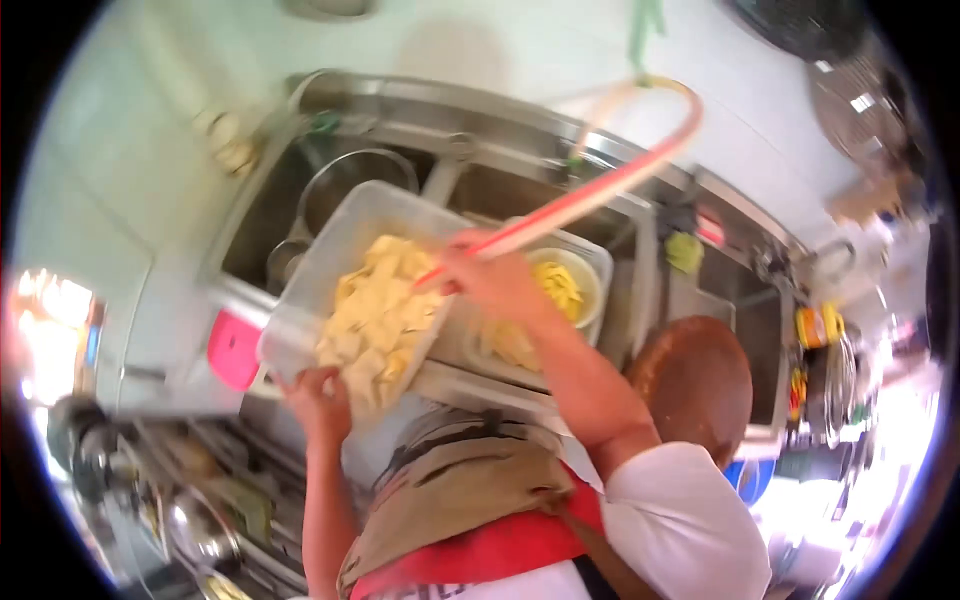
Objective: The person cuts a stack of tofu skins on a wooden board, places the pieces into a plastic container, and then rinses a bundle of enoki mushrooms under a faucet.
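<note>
A translucent plastic tub (pixel 300 299) holding pale yellow chunks (pixel 380 315) is tilted over the edge of the sink. My left hand (pixel 318 397) grips the tub's near left rim with bent fingers. Over the tub's right side is my right hand (pixel 488 272), its fingers wrapped round a red and cream hose (pixel 590 192). The hose's end points down at the chunks and its other end loops up to the tap area. Beside my right forearm, a white bowl (pixel 592 290) with yellow strips stands in another clear container (pixel 603 262).
A metal pot (pixel 355 180) stands in the left sink basin. At the right, a round brown board or lid (pixel 697 385) leans on the sink edge. A pink object (pixel 234 349) lies left of the tub. Metal racks with pans (pixel 200 525) stand at the lower left.
</note>
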A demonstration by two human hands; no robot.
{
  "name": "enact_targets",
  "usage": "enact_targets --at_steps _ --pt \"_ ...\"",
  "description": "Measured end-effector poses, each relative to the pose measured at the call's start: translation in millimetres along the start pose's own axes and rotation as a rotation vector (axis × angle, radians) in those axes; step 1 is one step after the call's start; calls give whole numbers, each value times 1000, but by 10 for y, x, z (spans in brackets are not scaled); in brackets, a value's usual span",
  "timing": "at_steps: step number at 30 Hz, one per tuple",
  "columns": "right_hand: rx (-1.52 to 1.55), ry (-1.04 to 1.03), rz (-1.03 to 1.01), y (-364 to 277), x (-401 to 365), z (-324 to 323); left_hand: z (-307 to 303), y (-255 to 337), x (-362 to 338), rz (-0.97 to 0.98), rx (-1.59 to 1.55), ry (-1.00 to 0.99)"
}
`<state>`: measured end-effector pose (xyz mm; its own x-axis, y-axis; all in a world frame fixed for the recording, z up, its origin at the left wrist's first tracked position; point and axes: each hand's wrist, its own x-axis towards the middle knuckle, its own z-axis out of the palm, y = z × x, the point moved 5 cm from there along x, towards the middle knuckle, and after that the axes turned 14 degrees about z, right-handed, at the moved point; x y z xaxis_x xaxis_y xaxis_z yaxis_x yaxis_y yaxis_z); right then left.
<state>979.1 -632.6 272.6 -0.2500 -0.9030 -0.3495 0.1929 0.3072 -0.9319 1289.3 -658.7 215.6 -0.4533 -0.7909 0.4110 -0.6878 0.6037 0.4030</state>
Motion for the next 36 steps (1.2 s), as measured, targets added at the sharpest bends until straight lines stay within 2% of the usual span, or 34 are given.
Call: enact_targets --at_steps 3,6,10,13,19,25,34,36 --pt "14 80 73 -280 -184 37 -48 84 62 9 19 -2" --pt "-51 20 54 -173 -79 45 -82 130 72 -12 11 15" --pt "-119 -30 -75 -220 -85 201 -118 165 98 0 4 57" --pt "-95 -61 -70 -228 -116 372 -129 159 95 -4 11 49" --pt "-136 -256 -73 -290 -237 601 -116 128 87 0 -13 66" --pt "-121 -258 -28 -326 -299 557 -94 115 76 8 -13 77" --pt "-297 -405 -74 -308 -529 610 -97 108 84 -13 -4 42" --pt "-318 -384 -57 -362 -547 589 -120 130 90 -2 -18 51"
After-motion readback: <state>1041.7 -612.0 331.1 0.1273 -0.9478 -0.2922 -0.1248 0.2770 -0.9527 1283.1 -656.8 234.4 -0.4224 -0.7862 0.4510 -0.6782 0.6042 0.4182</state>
